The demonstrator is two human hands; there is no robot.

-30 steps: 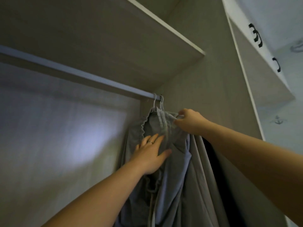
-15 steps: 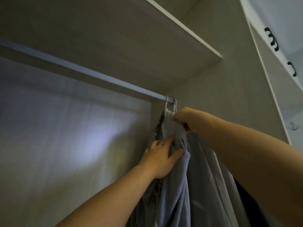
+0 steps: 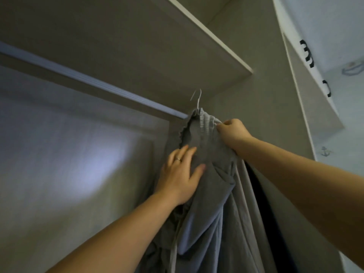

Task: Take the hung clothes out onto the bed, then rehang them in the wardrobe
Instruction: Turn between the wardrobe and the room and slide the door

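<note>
Two bare hands meet on a crumpled grey cloth garment [image 3: 212,194] at the right end of a beige wooden wardrobe [image 3: 262,91], under its flat shelf [image 3: 137,46]. The right hand [image 3: 233,133] pinches the garment's gathered top edge with curled fingers. The left hand [image 3: 180,174], wearing a thin ring [image 3: 178,159], lies flat lower down, fingers spread against the cloth. A thin white wire hanger [image 3: 198,100] sticks up from the garment, its hook above the right end of the pale metal rail [image 3: 94,84]. A dark garment [image 3: 256,186] hangs just behind.

Head view, tilted upward, close under wardrobe rail [image 3: 94,81]
</note>
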